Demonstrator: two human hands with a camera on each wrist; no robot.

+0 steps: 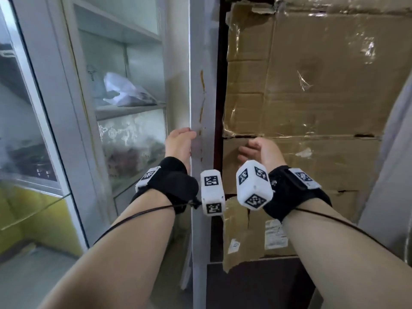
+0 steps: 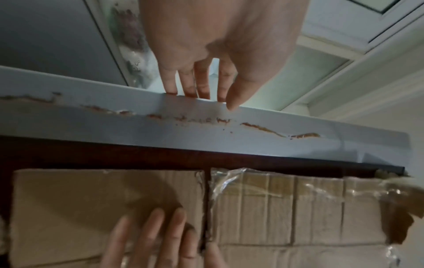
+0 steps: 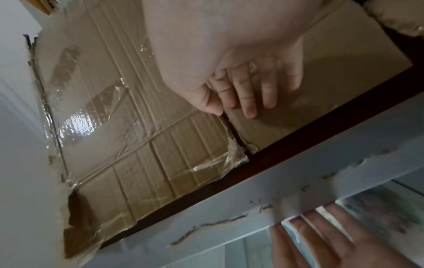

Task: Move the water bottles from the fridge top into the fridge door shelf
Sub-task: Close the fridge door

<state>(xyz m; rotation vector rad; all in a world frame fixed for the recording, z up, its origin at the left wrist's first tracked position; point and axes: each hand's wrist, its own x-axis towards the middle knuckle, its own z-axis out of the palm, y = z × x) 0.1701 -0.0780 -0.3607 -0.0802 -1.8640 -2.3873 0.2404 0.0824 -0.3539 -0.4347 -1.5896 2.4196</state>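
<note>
No water bottle shows in any view. The fridge door stands open and I see its white, rust-streaked edge (image 1: pixel 200 85) end-on. My left hand (image 1: pixel 181 141) holds that edge at mid height. Its fingers (image 2: pixel 201 87) reach behind the edge and its thumb lies on the edge's face. The door's dark red outer face is covered with taped brown cardboard (image 1: pixel 312 74). My right hand (image 1: pixel 252 148) holds nothing. Its relaxed fingers (image 3: pixel 247 94) lie against the cardboard beside a seam.
Left of the door edge are pale fridge shelves with a white plastic bag (image 1: pixel 124 90) and a frosted drawer (image 1: pixel 133 139) below it. A glass-fronted panel (image 1: pixel 26 130) stands at the far left. A pale surface (image 1: pixel 390 175) borders the right.
</note>
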